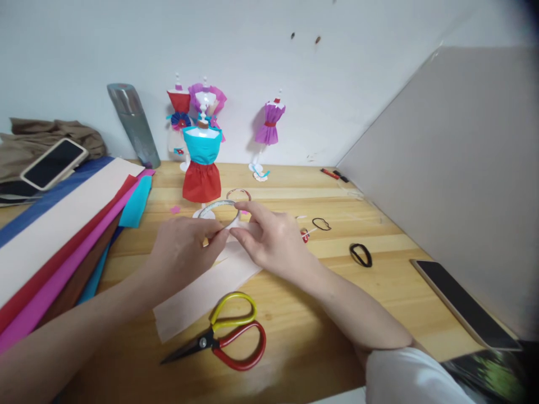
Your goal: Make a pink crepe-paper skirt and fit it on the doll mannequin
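Working the ring point(217, 203) well likely calls for steadiness: one pinch should keep it from twisting while the other thumb and forefinger work gently at its edge, clear of the pale strip point(191, 300) lying below on the bench point(303, 348). The left hand point(185, 244), narrow, pinches the ring's near edge from the left, while the right hand point(275, 238) grips its right edge, forefinger above thumb. Both forearms angle inward from the near side, bringing the fingertips together beyond the scissors point(206, 340) and just near of the red skirt point(201, 183).
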{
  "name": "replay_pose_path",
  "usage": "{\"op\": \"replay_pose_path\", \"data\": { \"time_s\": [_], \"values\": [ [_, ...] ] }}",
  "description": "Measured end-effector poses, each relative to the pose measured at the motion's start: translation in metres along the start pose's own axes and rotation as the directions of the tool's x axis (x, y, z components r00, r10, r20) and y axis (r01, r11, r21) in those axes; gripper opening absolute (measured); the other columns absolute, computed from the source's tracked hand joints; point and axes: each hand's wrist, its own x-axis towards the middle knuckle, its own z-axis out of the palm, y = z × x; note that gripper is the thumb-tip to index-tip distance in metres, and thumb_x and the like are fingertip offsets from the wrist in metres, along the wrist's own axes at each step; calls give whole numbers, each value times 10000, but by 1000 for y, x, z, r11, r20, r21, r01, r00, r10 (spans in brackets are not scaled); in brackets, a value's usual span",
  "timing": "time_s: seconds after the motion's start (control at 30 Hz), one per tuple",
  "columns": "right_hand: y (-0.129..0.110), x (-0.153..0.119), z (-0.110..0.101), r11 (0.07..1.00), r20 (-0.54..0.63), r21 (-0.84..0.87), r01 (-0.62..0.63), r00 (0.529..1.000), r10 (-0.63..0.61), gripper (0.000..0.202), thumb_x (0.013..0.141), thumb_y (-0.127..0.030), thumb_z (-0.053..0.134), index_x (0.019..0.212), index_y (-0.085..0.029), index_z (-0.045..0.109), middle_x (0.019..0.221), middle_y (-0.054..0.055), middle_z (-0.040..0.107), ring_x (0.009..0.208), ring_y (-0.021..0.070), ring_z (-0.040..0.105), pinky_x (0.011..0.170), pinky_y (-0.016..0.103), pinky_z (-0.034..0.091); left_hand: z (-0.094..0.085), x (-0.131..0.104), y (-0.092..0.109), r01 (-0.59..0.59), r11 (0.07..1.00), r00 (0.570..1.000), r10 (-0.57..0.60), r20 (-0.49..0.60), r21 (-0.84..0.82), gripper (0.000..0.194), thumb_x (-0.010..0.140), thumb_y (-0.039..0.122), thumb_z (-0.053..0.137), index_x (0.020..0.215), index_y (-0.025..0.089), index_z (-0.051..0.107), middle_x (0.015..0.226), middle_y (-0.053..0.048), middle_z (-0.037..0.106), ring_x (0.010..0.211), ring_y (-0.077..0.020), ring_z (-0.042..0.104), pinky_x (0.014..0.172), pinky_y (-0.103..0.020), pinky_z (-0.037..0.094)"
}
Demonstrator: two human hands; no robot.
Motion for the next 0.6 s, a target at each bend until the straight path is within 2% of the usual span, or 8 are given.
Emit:
{"op": "replay_pose_path", "data": {
  "time_s": [0.1, 0.2, 0.33, 0.47, 0.6],
  "values": [
    [0, 1, -7, 995, -19, 103, -8, 1000, 10, 358, 878, -376, 585, 1143, -139, 617, 689, 31, 647, 538, 147, 536, 558, 268, 383, -5, 2, -1, 13, 998, 1000, -12, 20, -65, 396, 854, 386, 445, 617, 170, 677, 474, 21, 427, 474, -99, 332, 521, -268, 219],
    [2, 4, -13, 985, -44, 172, -31, 998, 39, 244, 858, -364, 584, 961, -150, 637, 647, 13, 608, 538, 127, 496, 560, 262, 357, -7, 4, -5, -14, 995, 1000, 12, -11, -99, 369, 841, 369, 466, 604, 180, 677, 466, 29, 426, 471, -97, 332, 508, -259, 226],
    [8, 10, -14, 937, 73, 331, -108, 993, 88, 159, 820, -288, 600, 719, -166, 588, 644, -1, 587, 567, 105, 474, 555, 243, 335, -5, 4, -9, -43, 990, 999, 41, -21, -135, 325, 818, 328, 492, 596, 180, 676, 460, 35, 434, 458, -89, 338, 501, -251, 231],
    [18, 13, -12, 884, 164, 436, -171, 980, 108, 143, 770, -261, 643, 708, -173, 549, 640, -28, 519, 567, 92, 440, 528, 227, 313, -4, 4, -11, -56, 987, 998, 53, -23, -149, 331, 813, 324, 497, 558, 177, 648, 452, 36, 412, 447, -83, 303, 504, -256, 218],
    [22, 14, -11, 870, 210, 450, -200, 971, 115, 114, 748, -240, 654, 754, -167, 567, 666, -30, 518, 578, 90, 440, 535, 224, 322, -3, 4, -11, -62, 988, 998, 60, -17, -142, 352, 811, 338, 488, 526, 176, 614, 450, 35, 389, 450, -84, 274, 500, -258, 198]
  ]
}}
